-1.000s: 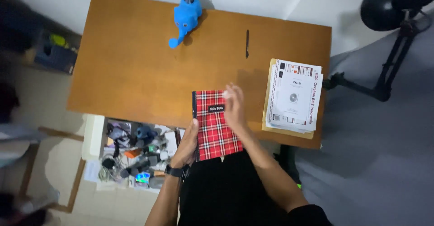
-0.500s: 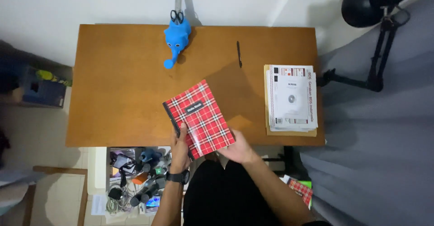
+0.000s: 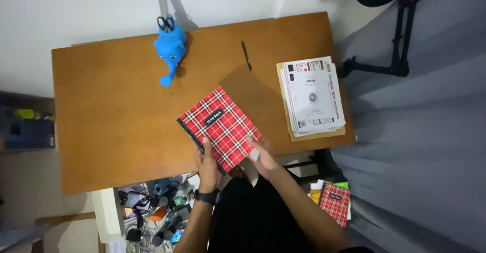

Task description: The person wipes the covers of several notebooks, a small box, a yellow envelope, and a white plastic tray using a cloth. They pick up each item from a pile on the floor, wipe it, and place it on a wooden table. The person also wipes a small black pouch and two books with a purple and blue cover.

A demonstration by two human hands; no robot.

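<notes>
The wooden desk (image 3: pixel 101 111) is seen from above. A red plaid notebook (image 3: pixel 220 127) lies tilted near its six o'clock edge, steadied flat. It is clasped at seven o'clock by the left hand (image 3: pixel 206 163), and pinched at five o'clock by the right hand (image 3: pixel 262 155).

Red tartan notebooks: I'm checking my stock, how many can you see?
2. One red tartan notebook lies on the wooden desk, held by the left hand and right hand. Another red tartan notebook lies on the floor, lower right. Others may be hidden.
</notes>
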